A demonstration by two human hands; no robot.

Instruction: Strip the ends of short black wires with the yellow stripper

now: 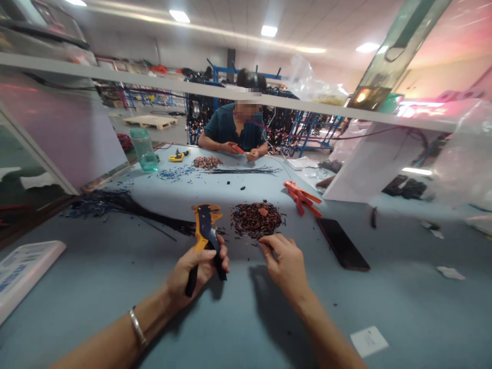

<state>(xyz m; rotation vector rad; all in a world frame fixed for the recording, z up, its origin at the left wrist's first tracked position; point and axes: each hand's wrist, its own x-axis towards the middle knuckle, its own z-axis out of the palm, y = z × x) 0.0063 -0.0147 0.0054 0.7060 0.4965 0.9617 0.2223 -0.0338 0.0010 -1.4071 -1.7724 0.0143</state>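
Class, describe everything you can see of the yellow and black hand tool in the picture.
The hand tool has a yellow-orange and dark body, with its jaws at the upper end facing the picture's right. Its two black handles, plastic-looking, stand apart and point down toward the wearer. The left hand grips it, thumb and fingers wrapping the handles. It appears left of the pile of small pieces; fingers hide part of it.

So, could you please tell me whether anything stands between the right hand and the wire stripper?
Nothing visible blocks the right hand from the head of the wire stripper. Lower down, the left hand covers part of its handles. The pile of cut pieces lies low on the tabletop, at the gap's far side.
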